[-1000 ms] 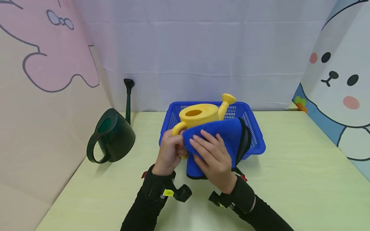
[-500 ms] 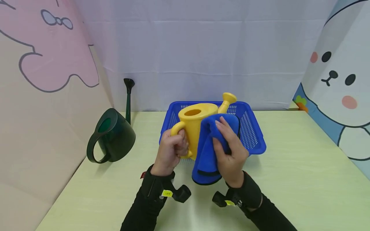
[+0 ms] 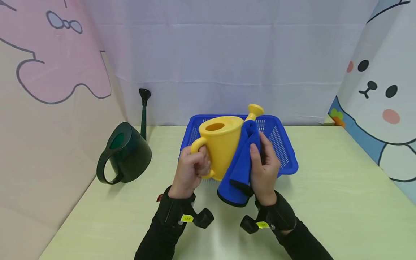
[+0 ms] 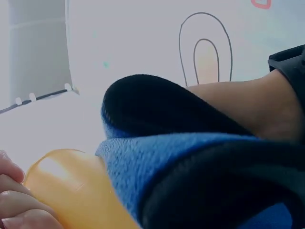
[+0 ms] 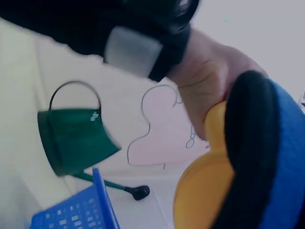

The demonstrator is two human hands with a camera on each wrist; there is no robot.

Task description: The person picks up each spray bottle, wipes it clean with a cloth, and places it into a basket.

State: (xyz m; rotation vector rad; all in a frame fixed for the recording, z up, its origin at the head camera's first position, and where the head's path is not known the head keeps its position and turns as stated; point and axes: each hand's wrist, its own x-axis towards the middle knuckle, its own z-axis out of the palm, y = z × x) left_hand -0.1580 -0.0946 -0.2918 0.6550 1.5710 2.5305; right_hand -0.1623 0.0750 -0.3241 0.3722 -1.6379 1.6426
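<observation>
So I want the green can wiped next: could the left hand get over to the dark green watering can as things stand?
Probably, but not at once. The left hand grips the handle of the yellow watering can. The dark green watering can lies on its own side, with bare table between, so nothing blocks the way.

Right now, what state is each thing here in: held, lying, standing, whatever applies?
Yellow watering can: upright, lifted in front of the basket.
Left hand: grips the yellow can's handle.
Blue cloth: folded, pressed against the yellow can's side.
Right hand: holds the cloth.
Blue basket: stands on the table, behind the can.
Green watering can: on the table, untouched, by the left wall.
</observation>
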